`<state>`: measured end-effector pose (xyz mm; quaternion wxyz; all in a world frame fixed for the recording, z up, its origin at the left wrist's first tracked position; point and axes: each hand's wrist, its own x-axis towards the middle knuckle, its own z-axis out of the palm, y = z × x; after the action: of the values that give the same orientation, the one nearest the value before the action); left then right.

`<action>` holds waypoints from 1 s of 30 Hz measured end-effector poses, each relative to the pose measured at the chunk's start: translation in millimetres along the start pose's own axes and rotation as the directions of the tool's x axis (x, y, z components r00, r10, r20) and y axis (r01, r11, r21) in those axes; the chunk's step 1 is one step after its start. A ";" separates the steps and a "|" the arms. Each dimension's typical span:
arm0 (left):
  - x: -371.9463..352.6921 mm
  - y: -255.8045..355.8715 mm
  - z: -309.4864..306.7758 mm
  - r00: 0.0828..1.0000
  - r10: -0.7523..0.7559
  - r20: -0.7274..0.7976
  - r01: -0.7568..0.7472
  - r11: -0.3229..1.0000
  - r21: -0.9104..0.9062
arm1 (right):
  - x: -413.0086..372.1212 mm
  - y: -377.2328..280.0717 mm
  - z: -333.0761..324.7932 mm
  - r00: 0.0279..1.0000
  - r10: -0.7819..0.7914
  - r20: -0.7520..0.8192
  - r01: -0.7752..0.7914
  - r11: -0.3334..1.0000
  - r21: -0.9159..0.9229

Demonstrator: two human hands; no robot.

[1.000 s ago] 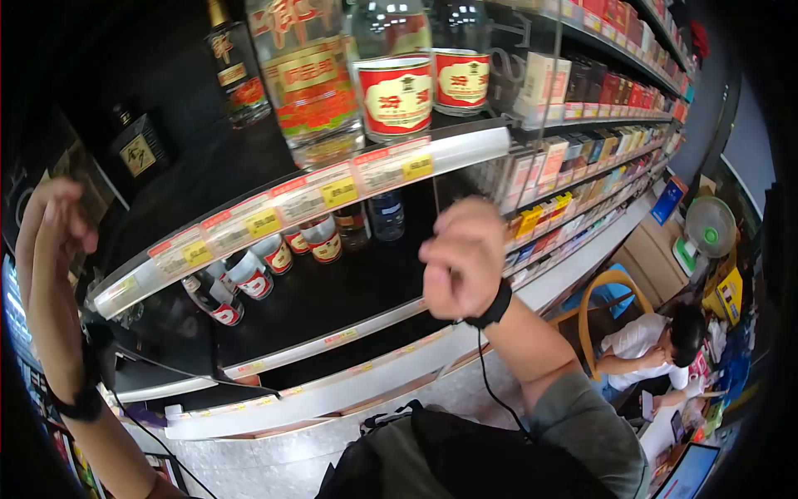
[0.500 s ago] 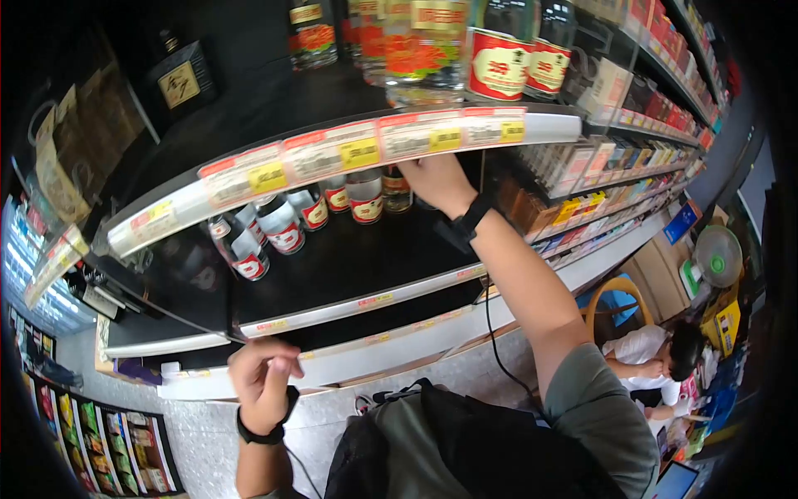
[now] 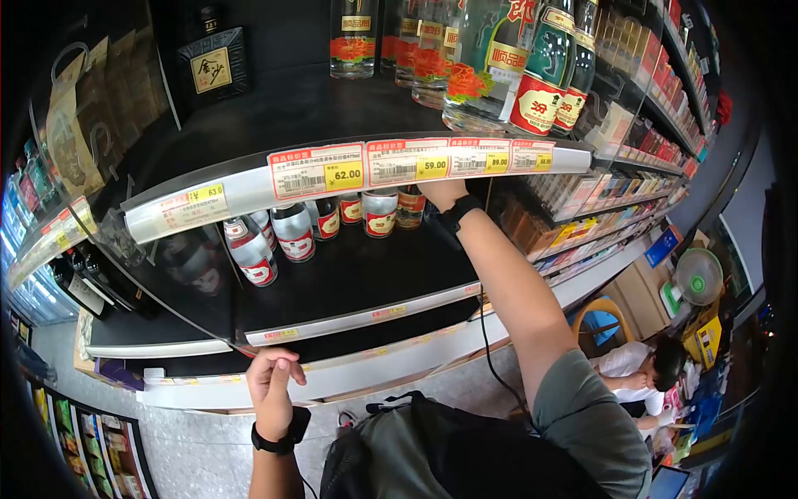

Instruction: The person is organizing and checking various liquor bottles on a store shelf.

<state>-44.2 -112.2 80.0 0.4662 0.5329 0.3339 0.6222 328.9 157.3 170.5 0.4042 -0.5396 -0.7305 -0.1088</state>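
My right hand [image 3: 443,191] reaches in beneath the upper shelf's price rail [image 3: 391,170]; its fingers are hidden behind the rail. Closest to it on the lower shelf is a bottle with an amber and red label [image 3: 410,208], beside a red-and-white-labelled liquor bottle [image 3: 381,214]. More such bottles, like the leftmost one [image 3: 252,254], stand in a loose row to the left. My left hand [image 3: 274,382] hovers in front of the lower shelf edge, fingers loosely curled and apart, holding nothing visible.
Above, clear glass bottles [image 3: 486,79] and green bottles [image 3: 544,75] crowd the upper shelf's right end. A dark square bottle [image 3: 212,66] stands at the back left. Cigarette-style packs [image 3: 598,179] fill racks to the right. A person [image 3: 640,370] sits lower right, near a fan [image 3: 698,276].
The view has shifted, so the upper shelf appears lower. My right hand remains under the rail, with more of it hidden. My left hand appears slightly farther right and lower.
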 end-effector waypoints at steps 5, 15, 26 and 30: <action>5.9 -2.2 -2.3 0.995 -0.040 0.089 0.040 0.999 0.001 | 1.8 14.3 8.5 1.000 0.030 -0.010 -0.030 0.993 -0.114; 27.7 -6.0 -8.6 0.975 -0.080 0.206 0.078 0.997 0.019 | -7.9 7.4 -11.2 0.999 0.016 -0.044 -0.022 0.990 -0.139; 54.2 -12.3 11.4 0.938 -0.146 0.314 0.129 0.989 0.076 | -40.8 -36.8 -55.9 0.980 0.072 -0.187 -0.044 0.988 0.150; 72.6 -16.4 29.0 0.912 -0.184 0.366 0.125 0.976 0.178 | -55.5 -47.0 -67.8 0.975 0.212 -0.066 -0.187 0.943 0.274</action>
<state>-12.1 -41.0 96.6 0.5283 0.6489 0.3243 0.4412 324.8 59.5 188.3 0.5160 -0.5458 -0.6602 0.0065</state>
